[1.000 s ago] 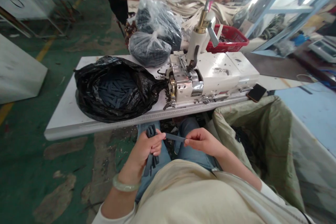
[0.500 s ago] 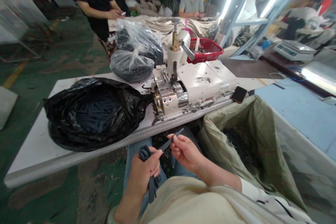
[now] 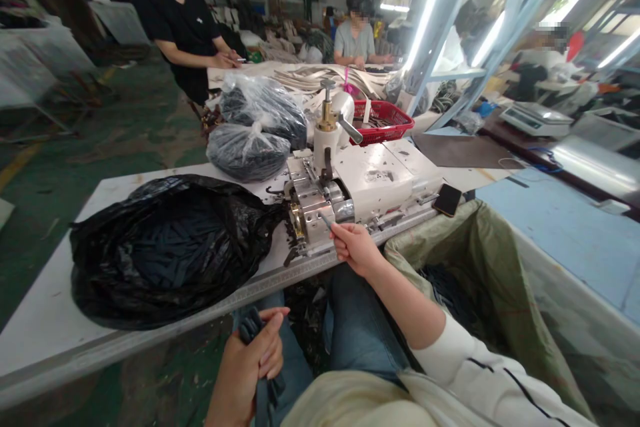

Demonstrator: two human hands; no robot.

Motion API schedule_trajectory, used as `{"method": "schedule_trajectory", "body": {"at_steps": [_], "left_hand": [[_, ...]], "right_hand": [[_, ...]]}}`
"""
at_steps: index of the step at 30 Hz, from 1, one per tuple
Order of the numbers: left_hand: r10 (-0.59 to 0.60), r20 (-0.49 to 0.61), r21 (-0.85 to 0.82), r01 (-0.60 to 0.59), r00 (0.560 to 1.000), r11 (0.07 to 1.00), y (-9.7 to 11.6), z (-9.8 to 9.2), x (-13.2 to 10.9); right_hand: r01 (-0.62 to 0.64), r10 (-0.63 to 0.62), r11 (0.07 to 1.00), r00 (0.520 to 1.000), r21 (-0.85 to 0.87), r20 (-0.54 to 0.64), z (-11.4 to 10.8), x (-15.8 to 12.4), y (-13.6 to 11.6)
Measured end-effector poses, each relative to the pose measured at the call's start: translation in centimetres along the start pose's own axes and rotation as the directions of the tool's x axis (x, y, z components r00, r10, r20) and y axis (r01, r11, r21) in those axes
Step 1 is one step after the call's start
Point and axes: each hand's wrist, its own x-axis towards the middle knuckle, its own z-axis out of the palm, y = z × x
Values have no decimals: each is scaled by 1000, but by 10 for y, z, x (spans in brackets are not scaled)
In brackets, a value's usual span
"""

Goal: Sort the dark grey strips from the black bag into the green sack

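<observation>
My left hand [image 3: 260,353] is wrapped round a bundle of dark grey strips [image 3: 250,325], whose ends hang below the fingers near my lap. Between the thumb and fingers of my right hand [image 3: 356,247] is a single dark strip [image 3: 325,219], its tip pointing up at the metal front of a white machine [image 3: 320,203]. Whether the tip touches the machine I cannot tell. To the left, an open black plastic bag [image 3: 95,267] on the table holds many similar strips [image 3: 170,250].
Clear bags of dark pieces [image 3: 250,150] and a red basket [image 3: 385,123] stand behind. A phone [image 3: 447,200] lies at the table's [image 3: 55,320] right end, beside a green sack [image 3: 480,240] containing dark strips. Two people [image 3: 187,33] are across the work area.
My right hand has moved up and forward from beside my left hand to the machine, carrying one strip. My left hand stays low with the bundle. The view has tilted up.
</observation>
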Motion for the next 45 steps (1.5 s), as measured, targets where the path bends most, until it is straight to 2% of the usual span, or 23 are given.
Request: {"method": "schedule_trajectory", "body": {"at_steps": [6, 15, 18, 20, 22, 23, 24, 25, 26, 27, 28, 29, 30, 31, 32, 33, 34, 35, 36, 37, 39, 42, 45], "left_hand": [[12, -43, 7, -11, 999, 1000, -2, -5, 1], [25, -46, -23, -26, 999, 999, 0, -13, 3], [20, -37, -40, -21, 999, 999, 0, -13, 5], [15, -19, -51, -16, 1000, 999, 2, -12, 5], [6, 18, -65, -5, 1000, 998, 5, -10, 7], [-1, 42, -79, 4, 999, 997, 7, -8, 8], [-10, 69, -99, 16, 998, 995, 9, -5, 10], [-20, 93, -124, 32, 995, 992, 10, -2, 12], [-31, 113, -153, 48, 993, 987, 10, 2, 15], [-41, 126, -186, 65, 991, 980, 10, 6, 19], [-55, 133, -221, 84, 990, 972, 10, 10, 22], [-67, 130, -262, 99, 989, 960, 9, 15, 26], [-79, 122, -302, 113, 989, 946, 8, 19, 29], [-81, 106, -339, 113, 991, 934, 7, 24, 32], [-73, 81, -367, 98, 994, 925, 6, 28, 34], [-55, 50, -380, 70, 997, 922, 6, 31, 35], [-28, 16, -379, 32, 999, 925, 5, 33, 34], [3, -18, -363, -9, 1000, 932, 4, 34, 33], [35, -51, -334, -51, 998, 941, 3, 33, 31], [70, -86, -296, -93, 994, 951, 2, 30, 29], [132, -161, -205, -164, 978, 965, -2, 22, 23], [177, -256, -136, -217, 950, 967, -9, 7, 17], [118, -302, -226, -191, 946, 955, -11, -5, 19]], "right_hand": [[-12, 31, 993, 987, 119, -158, 6, 41, -14], [89, -13, 979, 924, 181, -381, 24, 45, -21], [220, -126, 966, 861, 138, -492, 9, 36, -22], [330, -276, 943, 732, -30, -623, -23, 17, -20], [320, -469, 881, 495, -348, -732, -73, -17, -18], [229, -561, 827, 366, -513, -742, -101, -37, -16], [65, -656, 744, 254, -665, -710, -127, -59, -16], [-114, -740, 642, 168, -758, -652, -151, -80, -15], [-210, -788, 577, 113, -789, -606, -168, -99, -16], [-298, -837, 495, 88, -816, -540, -178, -114, -15], [-332, -863, 436, 108, -837, -493, -178, -126, -15], [-312, -864, 403, 180, -861, -469, -169, -134, -12], [-251, -833, 389, 314, -886, -455, -152, -139, -8], [-149, -743, 422, 508, -894, -435, -128, -140, -1], [-36, -586, 511, 716, -859, -378, -99, -139, 8], [45, -381, 616, 891, -786, -247, -69, -137, 18], [70, -171, 708, 983, -702, -75, -39, -134, 30], [60, -14, 761, 997, -646, 76, -12, -131, 42], [47, 95, 777, 977, -628, 190, 12, -128, 53], [40, 160, 764, 955, -644, 249, 31, -125, 64], [27, 228, 699, 938, -714, 259, 56, -119, 82], [-64, 330, 692, 914, -719, 235, 69, -112, 97], [-133, 406, 763, 860, -632, 309, 65, -107, 100]]}}
